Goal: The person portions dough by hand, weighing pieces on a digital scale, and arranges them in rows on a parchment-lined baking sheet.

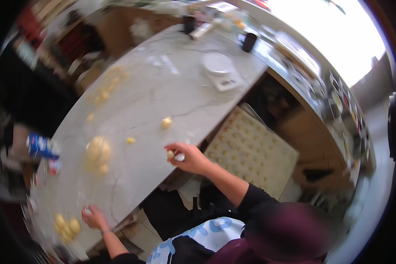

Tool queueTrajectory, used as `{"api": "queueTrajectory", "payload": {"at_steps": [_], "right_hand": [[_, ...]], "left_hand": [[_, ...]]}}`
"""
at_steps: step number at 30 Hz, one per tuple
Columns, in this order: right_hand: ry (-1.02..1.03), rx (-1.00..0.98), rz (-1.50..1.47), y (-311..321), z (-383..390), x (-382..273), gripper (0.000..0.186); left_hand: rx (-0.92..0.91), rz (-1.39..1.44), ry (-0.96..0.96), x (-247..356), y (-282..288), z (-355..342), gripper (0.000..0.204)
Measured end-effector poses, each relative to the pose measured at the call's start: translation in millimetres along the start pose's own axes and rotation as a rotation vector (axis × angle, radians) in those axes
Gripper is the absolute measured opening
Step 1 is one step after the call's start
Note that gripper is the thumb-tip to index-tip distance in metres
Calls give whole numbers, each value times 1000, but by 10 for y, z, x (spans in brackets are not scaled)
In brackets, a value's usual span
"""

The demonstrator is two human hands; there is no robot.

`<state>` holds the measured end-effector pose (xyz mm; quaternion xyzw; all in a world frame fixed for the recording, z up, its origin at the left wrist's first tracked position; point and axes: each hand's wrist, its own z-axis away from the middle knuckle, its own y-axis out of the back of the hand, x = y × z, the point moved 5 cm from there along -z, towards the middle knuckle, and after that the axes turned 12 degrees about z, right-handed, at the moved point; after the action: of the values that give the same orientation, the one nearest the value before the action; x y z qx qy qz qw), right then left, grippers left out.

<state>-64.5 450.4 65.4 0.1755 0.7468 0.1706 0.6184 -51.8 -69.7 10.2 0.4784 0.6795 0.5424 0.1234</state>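
Observation:
My right hand (pixel 185 156) is closed on a small pale dough ball (pixel 170 155) above the marble counter's edge, with a small white item I cannot make out at the fingers. At the lower left, my left hand (pixel 92 216) has curled fingers around something small and whitish, beside several yellow dough lumps (pixel 68 226). A larger blurred pale dough mound (pixel 99 152) lies on the counter (pixel 141 92), with loose pieces (pixel 166 122) nearby and a scattered line of others (pixel 105 92) toward the back.
A tray of dough rounds (pixel 246 145) sits below the counter's right edge. A white scale (pixel 220 72), dark cups (pixel 249 42) and a blue package (pixel 42 146) stand around the edges. Utensils and containers (pixel 334 105) crowd the window ledge at right.

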Motion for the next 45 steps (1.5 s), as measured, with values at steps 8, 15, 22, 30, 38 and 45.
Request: {"api": "queueTrajectory", "payload": {"at_steps": [8, 15, 22, 30, 38, 45], "right_hand": [[-1182, 831, -586, 339, 3768, 2789, 34], [-1349, 1194, 156, 1126, 4437, 3159, 32], [-1177, 1152, 344, 1216, 4397, 3577, 30], [-1166, 1470, 353, 1419, 4188, 2969, 24], [-63, 760, 282, 1064, 1041, 811, 7], [182, 229, 477, 66, -833, 244, 16]], "left_hand": [[-353, -373, -52, 178, 317, 180, 55], [-366, -411, -245, 181, -49, -8, 50], [-361, -423, -331, 119, -189, -146, 46], [-296, -347, -386, -307, -217, -254, 44], [-115, -152, 75, -43, -169, -37, 44], [-87, -136, 112, 77, 71, 108, 40]]}}
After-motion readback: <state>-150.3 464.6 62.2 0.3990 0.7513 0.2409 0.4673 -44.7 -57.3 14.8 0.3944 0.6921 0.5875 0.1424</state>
